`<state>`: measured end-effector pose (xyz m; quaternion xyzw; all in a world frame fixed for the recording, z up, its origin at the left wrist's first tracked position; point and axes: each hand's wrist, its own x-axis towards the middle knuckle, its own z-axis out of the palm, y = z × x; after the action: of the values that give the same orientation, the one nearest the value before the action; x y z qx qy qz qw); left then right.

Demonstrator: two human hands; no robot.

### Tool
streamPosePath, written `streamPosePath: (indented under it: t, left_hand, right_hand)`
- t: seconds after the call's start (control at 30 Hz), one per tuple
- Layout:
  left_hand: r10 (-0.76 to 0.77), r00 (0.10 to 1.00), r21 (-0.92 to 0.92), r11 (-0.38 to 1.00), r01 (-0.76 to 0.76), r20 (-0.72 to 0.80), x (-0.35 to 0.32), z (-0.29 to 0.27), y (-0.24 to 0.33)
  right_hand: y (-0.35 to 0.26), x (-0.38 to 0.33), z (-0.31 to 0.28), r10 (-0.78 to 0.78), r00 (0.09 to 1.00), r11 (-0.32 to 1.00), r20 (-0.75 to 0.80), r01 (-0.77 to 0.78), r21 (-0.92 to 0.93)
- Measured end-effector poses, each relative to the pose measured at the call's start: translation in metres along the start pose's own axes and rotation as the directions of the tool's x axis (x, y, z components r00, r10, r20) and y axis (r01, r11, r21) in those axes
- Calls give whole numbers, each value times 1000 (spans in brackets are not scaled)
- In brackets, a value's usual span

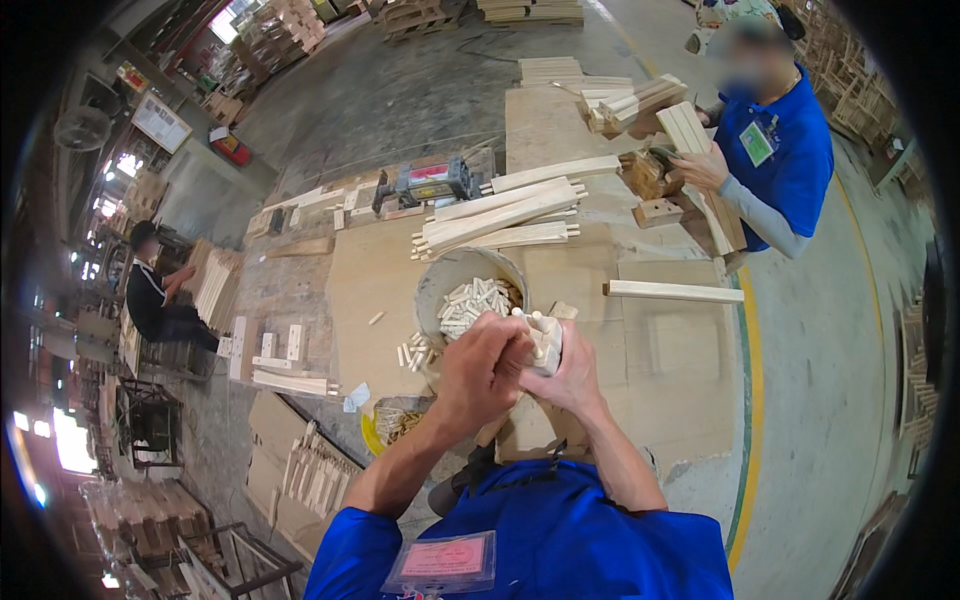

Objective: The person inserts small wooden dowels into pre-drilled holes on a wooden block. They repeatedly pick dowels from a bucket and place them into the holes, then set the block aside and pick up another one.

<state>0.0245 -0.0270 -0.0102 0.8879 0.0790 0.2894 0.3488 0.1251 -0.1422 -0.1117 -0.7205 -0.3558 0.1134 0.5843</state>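
Observation:
Over the near side of the work table, my right hand [572, 372] is closed round a pale wooden piece [544, 358] with dowel pegs standing out of its upper end. My left hand [486, 368] is closed against the near-left side of that end, fingers curled in. What its fingertips pinch, if anything, is hidden behind the knuckles. Just beyond my left hand stands a grey bucket [432, 290] partly filled with short wooden dowels [475, 305]. Several loose dowels [415, 353] lie on the cardboard left of the bucket.
A yellow-rimmed container [371, 430] of small brownish pieces sits by my left forearm. Beyond the bucket lie stacked wooden rails [505, 215] and a bench machine [430, 183]. One long rail [675, 291] lies to the right. A co-worker [785, 150] handles wood at far right.

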Motion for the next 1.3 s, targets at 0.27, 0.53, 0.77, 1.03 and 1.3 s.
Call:
streamPosePath:
  t: [0.27, 0.53, 0.77, 1.03, 1.3]
  left_hand:
    - [-177, 981, -133, 973, 187, 83, 8, 2, 3]
    - [-21, 1000, -55, 998, 22, 11, 16, 15, -7]
    - [-26, 994, -109, 993, 37, 102, 26, 15, -8]
    - [-310, 924, -198, 914, 354, 222, 66, -5, -120]
    - [-394, 367, 371, 919, 135, 843, 9, 106, -252]
  right_hand:
    - [-3, 7, 0, -17, 999, 1000, -36, 17, -4]
    - [4, 11, 6, -27, 992, 999, -124, 24, -31]
    - [9, 12, 10, 28, 984, 998, -178, -36, -42]
    - [28, -6, -23, 183, 970, 969, -163, -149, 199]
    - [23, -6, -27, 223, 966, 959, -129, -194, 205]
